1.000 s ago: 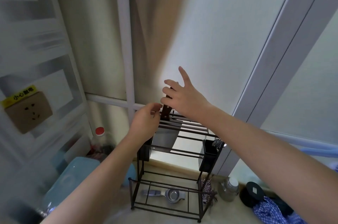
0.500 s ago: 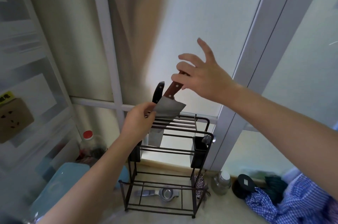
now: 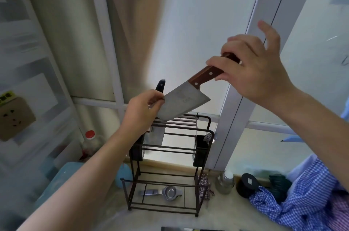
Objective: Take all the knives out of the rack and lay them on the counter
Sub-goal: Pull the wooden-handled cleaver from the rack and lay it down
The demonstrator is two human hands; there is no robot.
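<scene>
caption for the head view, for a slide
Both hands lift a wooden-handled cleaver above the rack; a black-handled knife remains.

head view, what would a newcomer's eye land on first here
First the cleaver, held in mid-air above the dark wire rack: the right hand grips its wooden handle and the left hand pinches the blade's edge. Next, a black-handled knife stands in the rack behind the left hand. Blue checked cloth lies heaped at lower right.
</scene>
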